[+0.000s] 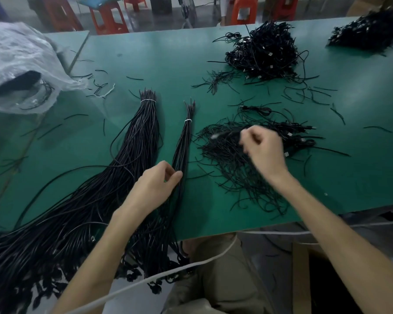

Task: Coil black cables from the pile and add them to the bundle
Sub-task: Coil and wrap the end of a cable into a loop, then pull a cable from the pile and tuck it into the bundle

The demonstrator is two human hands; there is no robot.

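Two hands show on my feed, both low over the green bench (159,64). I see the left hand (157,182) with thumb and curled fingers pinching the small bundle (186,137) of black cables near its lower part. That bundle lies lengthwise, away from me, and a white tie (188,120) cinches it near the far end. Just left of it lies the large bundle (134,150), also tied near its far tip, its near end spilling over the bench edge. The right hand (264,148) hangs over the loose pile (236,164) of black cables just right of the small bundle, fingers curled downward. It is blurred and a smeared strand runs left from the fingers, so I cannot tell whether anything is pinched. Farther back sit a tangled heap (263,51) and, far left, a plastic bag (16,60)
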